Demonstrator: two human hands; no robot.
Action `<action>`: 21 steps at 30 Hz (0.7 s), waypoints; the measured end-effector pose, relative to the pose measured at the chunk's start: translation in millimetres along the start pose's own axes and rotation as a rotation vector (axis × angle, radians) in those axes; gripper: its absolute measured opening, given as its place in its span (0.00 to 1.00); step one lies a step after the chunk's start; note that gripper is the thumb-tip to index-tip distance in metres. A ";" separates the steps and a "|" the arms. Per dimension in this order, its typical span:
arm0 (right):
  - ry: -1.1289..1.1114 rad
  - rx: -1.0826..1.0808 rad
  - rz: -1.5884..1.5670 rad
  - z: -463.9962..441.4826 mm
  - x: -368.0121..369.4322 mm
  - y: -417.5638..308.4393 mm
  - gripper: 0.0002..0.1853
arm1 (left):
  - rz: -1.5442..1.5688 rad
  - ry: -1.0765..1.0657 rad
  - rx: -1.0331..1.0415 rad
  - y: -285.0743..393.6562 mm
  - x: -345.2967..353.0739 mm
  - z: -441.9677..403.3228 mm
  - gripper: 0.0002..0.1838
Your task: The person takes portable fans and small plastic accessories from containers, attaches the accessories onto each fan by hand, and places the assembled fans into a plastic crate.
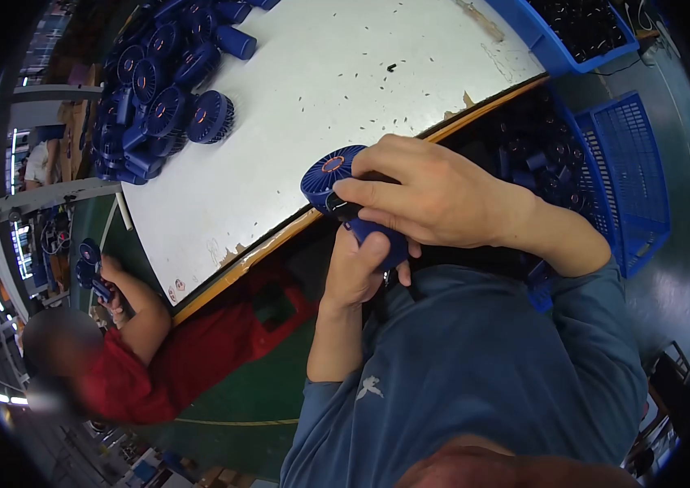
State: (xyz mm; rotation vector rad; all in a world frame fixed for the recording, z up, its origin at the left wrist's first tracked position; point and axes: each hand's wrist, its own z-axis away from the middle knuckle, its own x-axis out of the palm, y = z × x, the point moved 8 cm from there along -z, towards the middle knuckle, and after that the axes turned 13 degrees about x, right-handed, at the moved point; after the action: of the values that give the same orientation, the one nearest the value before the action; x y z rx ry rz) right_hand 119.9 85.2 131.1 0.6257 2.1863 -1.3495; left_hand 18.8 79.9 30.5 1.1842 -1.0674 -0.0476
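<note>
A dark blue handheld fan with an orange ring at its hub is held in front of my body, near the table edge. My left hand is closed around its blue handle from below. From above, my right hand grips the side of the fan head, thumb and fingers bent over it. A small black piece shows at the neck, by my right fingertips; whether it is part of the fan I cannot tell. Part of the handle is hidden behind my fingers.
Many similar blue fans are heaped on the white table, which has small dark bits scattered over it. A blue bin stands at the far right corner. Below it are blue crates with fans. A co-worker in red holds fans at left.
</note>
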 end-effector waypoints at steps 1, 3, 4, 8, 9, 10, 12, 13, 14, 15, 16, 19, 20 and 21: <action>-0.006 -0.002 -0.006 -0.2 0.1 -0.1 0.18 | 0.000 0.008 0.002 -3.1 -4.6 0.9 0.32; -0.036 -0.010 0.104 -1.0 3.4 -1.0 0.19 | 0.089 0.006 0.004 -6.3 -6.1 0.9 0.40; -0.038 -0.012 0.099 -0.2 4.1 -2.5 0.19 | 0.088 0.011 0.005 -5.7 -2.4 -1.0 0.40; -0.001 0.085 0.072 4.4 2.8 -4.2 0.23 | 0.118 0.159 -0.007 -2.2 13.5 -12.3 0.48; 0.015 0.102 0.063 5.1 0.5 -3.7 0.23 | 0.133 0.161 0.004 -1.9 15.5 -14.2 0.48; 0.014 0.104 0.065 5.6 -1.8 -2.8 0.23 | 0.135 0.160 0.002 -4.1 13.0 -14.4 0.48; -0.023 0.168 -0.078 6.8 -5.6 5.2 0.21 | 0.165 0.042 -0.001 -8.8 15.9 -13.9 0.47; -0.020 0.173 -0.116 6.6 -7.1 7.5 0.19 | 0.180 0.081 -0.008 -11.4 15.3 -12.9 0.46; -0.018 0.177 -0.113 6.1 -9.5 8.9 0.19 | 0.183 0.077 -0.011 -14.1 13.0 -11.4 0.46; -0.031 0.209 -0.165 5.1 -12.4 12.3 0.18 | 0.202 0.007 0.010 -16.1 12.2 -10.5 0.45; -0.044 0.241 -0.219 4.9 -13.8 16.1 0.18 | 0.222 -0.062 0.030 -17.0 13.5 -9.7 0.44; -0.011 0.186 -0.144 4.6 -12.1 17.4 0.17 | 0.216 -0.028 0.008 -16.4 16.6 -8.7 0.46; -0.013 0.184 -0.147 5.3 -9.9 17.3 0.17 | 0.212 0.007 -0.007 -16.2 16.0 -8.0 0.47; -0.020 0.166 -0.099 6.9 -6.7 14.8 0.18 | 0.205 0.032 0.001 -18.8 10.8 -7.5 0.51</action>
State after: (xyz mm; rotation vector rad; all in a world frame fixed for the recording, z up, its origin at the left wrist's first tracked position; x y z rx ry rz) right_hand 135.2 84.1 122.5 0.5681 2.1293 -1.5935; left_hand 38.9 71.3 23.2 1.0676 -1.1549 0.1312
